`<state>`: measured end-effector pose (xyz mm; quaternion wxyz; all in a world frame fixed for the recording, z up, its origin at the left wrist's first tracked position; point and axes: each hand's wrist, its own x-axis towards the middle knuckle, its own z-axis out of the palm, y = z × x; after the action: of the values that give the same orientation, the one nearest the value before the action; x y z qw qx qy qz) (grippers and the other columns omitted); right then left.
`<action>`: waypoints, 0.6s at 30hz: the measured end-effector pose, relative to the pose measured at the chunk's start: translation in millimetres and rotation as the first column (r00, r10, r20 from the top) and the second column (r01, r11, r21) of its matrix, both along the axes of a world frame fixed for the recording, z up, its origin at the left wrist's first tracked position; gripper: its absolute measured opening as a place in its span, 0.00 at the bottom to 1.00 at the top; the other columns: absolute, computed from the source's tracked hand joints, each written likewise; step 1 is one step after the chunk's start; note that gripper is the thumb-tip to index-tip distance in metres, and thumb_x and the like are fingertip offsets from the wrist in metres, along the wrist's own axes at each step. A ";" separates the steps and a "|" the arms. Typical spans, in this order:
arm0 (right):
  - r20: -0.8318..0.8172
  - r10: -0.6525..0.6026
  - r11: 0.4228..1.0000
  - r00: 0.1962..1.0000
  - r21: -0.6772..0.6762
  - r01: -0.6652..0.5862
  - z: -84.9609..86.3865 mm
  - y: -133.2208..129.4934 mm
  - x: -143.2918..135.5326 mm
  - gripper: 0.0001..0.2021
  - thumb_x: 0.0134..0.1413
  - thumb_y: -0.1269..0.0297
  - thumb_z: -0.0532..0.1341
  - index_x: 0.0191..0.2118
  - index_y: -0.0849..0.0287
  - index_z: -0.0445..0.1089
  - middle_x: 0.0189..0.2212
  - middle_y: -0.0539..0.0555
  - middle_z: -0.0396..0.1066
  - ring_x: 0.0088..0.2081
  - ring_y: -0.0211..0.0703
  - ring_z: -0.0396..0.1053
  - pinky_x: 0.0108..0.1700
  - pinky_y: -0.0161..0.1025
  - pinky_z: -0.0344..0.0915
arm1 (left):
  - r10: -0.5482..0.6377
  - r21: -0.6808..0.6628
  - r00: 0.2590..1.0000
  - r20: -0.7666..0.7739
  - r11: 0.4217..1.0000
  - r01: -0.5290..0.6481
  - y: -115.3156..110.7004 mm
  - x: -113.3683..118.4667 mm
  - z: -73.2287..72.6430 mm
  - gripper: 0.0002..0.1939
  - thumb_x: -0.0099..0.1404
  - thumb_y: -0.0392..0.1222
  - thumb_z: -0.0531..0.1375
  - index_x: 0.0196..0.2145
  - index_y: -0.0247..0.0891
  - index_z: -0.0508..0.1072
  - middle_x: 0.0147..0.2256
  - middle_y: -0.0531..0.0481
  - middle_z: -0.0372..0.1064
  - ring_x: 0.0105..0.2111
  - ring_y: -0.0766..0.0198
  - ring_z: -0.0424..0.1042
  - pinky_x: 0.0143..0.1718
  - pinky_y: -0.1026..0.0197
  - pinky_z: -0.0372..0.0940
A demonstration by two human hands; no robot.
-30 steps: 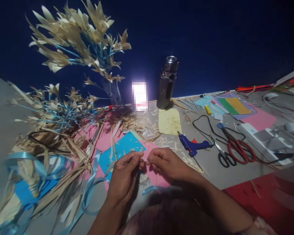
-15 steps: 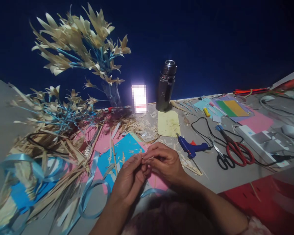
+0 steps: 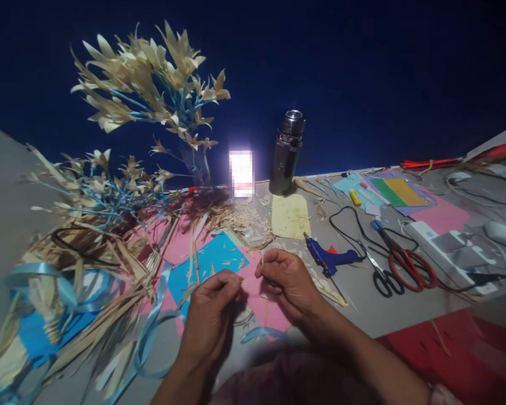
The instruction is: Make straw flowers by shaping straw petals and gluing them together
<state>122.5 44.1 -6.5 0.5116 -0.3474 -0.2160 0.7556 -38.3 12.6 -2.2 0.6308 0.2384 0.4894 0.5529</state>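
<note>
My left hand [image 3: 213, 309] is closed over the blue and pink sheets, thumb pressed to the forefinger; what lies in that pinch is too small to name. A short distance to the right, my right hand [image 3: 289, 281] is also closed, with a thin pale sliver showing at its fingertips. The two hands are apart. Beneath and beyond them lie the blue sheet [image 3: 215, 253], sprinkled with pale scraps, and the pink sheet [image 3: 270, 309]. A blue glue gun [image 3: 331, 256] rests just right of my right hand. Light blue ribbon [image 3: 158, 315] curls beside my left forearm.
Pale flowers on blue stems [image 3: 152, 84] stand at back left, above dry husk strips [image 3: 105, 304]. A dark flask [image 3: 285, 154] stands behind a yellow sheet [image 3: 290, 216]. To the right are black-handled scissors [image 3: 383, 278], red-handled scissors [image 3: 409, 264] and a white power strip [image 3: 442, 253].
My hands were together at the fingertips and have drawn apart, the left moving left and the right slightly right. The view has shifted a little.
</note>
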 end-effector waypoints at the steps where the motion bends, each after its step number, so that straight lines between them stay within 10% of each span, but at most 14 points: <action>1: 0.003 0.013 1.000 1.000 0.004 -0.013 1.7 1.1 2.0 0.18 0.36 0.61 0.80 0.30 0.60 0.74 0.23 0.51 0.78 0.14 0.25 0.52 0.17 0.27 0.43 | -0.008 -0.007 1.000 -0.023 1.000 0.008 0.2 -5.0 -0.3 0.15 0.50 0.48 0.77 0.24 0.37 0.78 0.22 0.54 0.66 0.25 0.67 0.64 0.28 0.65 0.62; 5: 0.107 0.156 0.986 0.982 0.032 -0.161 10.5 5.9 9.6 0.18 0.37 0.59 0.80 0.29 0.61 0.75 0.22 0.52 0.77 0.16 0.29 0.59 0.18 0.28 0.50 | 0.146 0.124 0.933 -0.328 0.986 -0.111 4.2 -22.4 4.8 0.09 0.59 0.48 0.71 0.32 0.42 0.81 0.30 0.51 0.75 0.31 0.62 0.71 0.36 0.61 0.66; 10: 0.207 0.315 0.943 0.926 0.046 -0.331 18.0 8.0 7.9 0.18 0.33 0.61 0.80 0.26 0.61 0.72 0.20 0.52 0.77 0.19 0.33 0.66 0.21 0.29 0.54 | -0.092 0.221 0.751 -0.654 0.926 0.306 8.3 -19.0 26.7 0.10 0.67 0.48 0.62 0.34 0.42 0.82 0.32 0.49 0.76 0.34 0.58 0.73 0.38 0.59 0.65; 18: 0.469 0.318 0.915 0.824 0.078 -0.397 16.2 4.5 23.3 0.13 0.43 0.60 0.75 0.31 0.62 0.75 0.20 0.46 0.70 0.21 0.33 0.64 0.26 0.32 0.60 | -0.267 0.082 0.712 -0.649 0.906 0.415 14.6 -13.2 31.3 0.17 0.67 0.50 0.61 0.23 0.40 0.73 0.23 0.51 0.68 0.25 0.62 0.66 0.29 0.62 0.61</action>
<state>145.7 48.6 9.6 0.3250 -0.4193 -0.4532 0.7164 -51.5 27.2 29.1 0.4936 0.5633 0.5521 0.3665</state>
